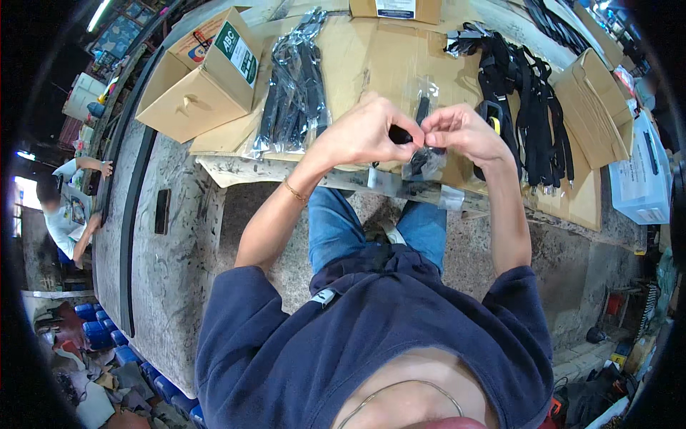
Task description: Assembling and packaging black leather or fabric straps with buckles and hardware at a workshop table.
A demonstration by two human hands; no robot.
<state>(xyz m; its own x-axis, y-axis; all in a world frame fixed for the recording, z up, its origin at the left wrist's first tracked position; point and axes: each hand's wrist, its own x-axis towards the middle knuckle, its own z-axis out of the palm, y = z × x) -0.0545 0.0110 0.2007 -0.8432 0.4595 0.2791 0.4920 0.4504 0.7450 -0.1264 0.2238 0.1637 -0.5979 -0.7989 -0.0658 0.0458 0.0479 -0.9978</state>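
My left hand [373, 132] and my right hand [468, 137] meet over the front of the table, each with thumb and fingers pinched together. Between and below them is a clear plastic bag [421, 170] with a black strap [423, 109] showing inside, and both hands grip its edge. Something dark shows in the ring of my left fingers; I cannot make out what. Left of my hands lies a pile of bagged black straps [294, 93]. To the right, loose black straps [536, 121] with metal ends lie in a bunch, beside a black and yellow tool [491, 114].
Cardboard [386, 53] covers the tabletop. An open cardboard box [193, 96] stands at left, another box [593, 107] at right by a translucent blue-white bin [641, 171]. A dark phone-like slab [163, 211] lies on the left bench. Far left, another person [69, 207] leans on that bench.
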